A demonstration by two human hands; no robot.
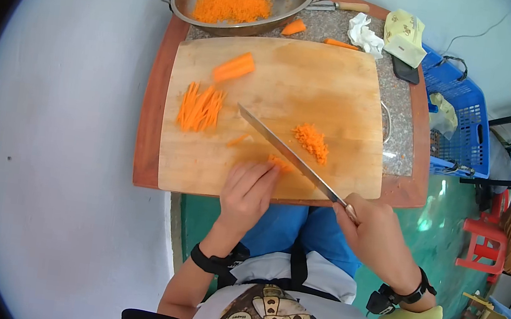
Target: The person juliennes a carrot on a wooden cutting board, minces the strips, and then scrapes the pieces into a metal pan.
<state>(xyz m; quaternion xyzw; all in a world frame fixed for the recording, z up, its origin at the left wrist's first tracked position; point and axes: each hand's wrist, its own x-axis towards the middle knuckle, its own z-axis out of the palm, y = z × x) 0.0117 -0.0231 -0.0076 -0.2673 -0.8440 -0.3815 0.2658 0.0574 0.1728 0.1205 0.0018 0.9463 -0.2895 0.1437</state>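
My right hand (376, 233) is wrapped round the handle of a long kitchen knife (294, 158). Its blade slants up and left across the wooden cutting board (349, 75). Near the board's front edge, my left hand (247, 190) has its fingers bunched on a small bundle of carrot strips (279, 162), partly hidden beside the blade. A little pile of diced carrot (312, 143) lies on the far side of the knife. At the board's left are a heap of carrot strips (200, 108) and a thick carrot chunk (234, 67). A few loose slivers (239, 139) lie between that heap and the knife.
A steel pan (279, 17) with chopped carrot stands behind the board. Beside it are a wooden-handled tool (351, 7), carrot pieces (294, 28), crumpled tissue (364, 34), a tissue pack (404, 36) and a phone (405, 70). A blue basket (472, 113) stands right of the table.
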